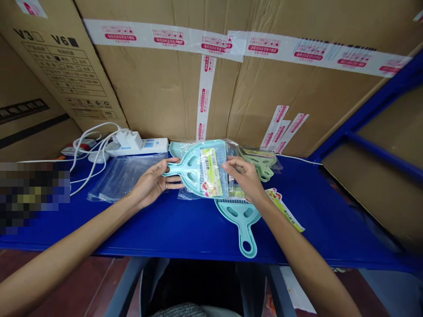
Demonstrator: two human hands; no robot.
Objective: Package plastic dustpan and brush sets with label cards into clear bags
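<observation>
A teal plastic dustpan (194,169) in a clear bag with a yellow-green label card (210,172) lies across the blue table (185,224). My left hand (152,182) grips its handle, fingers closed around it. My right hand (243,175) pinches the bag's right edge. Under it, a second teal dustpan (243,220) points its handle toward me. A green dustpan (262,163) in a bag lies behind my right hand.
Several empty clear bags (124,176) lie left of my hands. A white power strip (142,145) with cables sits at the back left. A loose label card (284,209) lies on the right. Taped cardboard boxes (185,75) form the back wall. A blue rack frame (370,127) stands right.
</observation>
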